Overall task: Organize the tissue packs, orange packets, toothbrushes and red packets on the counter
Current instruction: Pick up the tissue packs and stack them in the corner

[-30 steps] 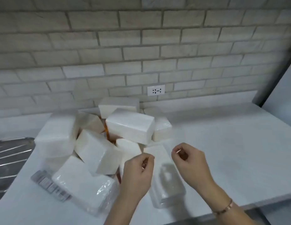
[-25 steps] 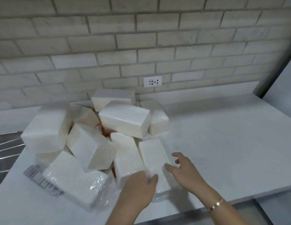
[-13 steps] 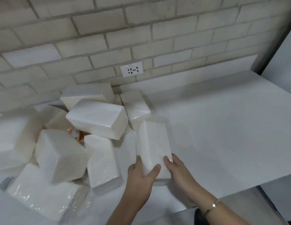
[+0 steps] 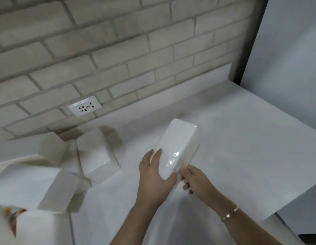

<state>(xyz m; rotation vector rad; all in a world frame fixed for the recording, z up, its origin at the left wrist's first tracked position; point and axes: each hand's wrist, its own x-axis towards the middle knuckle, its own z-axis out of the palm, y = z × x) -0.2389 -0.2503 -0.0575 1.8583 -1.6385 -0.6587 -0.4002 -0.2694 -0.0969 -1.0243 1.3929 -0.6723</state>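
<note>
Both hands hold one white, plastic-wrapped tissue pack (image 4: 176, 145) above the white counter (image 4: 233, 138), its far end tilted up and away from me. My left hand (image 4: 153, 174) grips its near left side, thumb over the top. My right hand (image 4: 192, 177) holds the near right corner from below. Several more tissue packs (image 4: 96, 156) lie heaped at the left. An orange packet (image 4: 11, 220) peeks out at the bottom left. No toothbrushes or red packets are visible.
A brick wall with a white power socket (image 4: 85, 107) runs along the back. A grey panel (image 4: 286, 59) closes the counter's right end. The counter's front edge (image 4: 277, 207) falls away at the lower right.
Both hands closed round a pack at the front of the heap, lifted it and carried it to the right. The view has swung right, so the heap now sits at the left edge.
</note>
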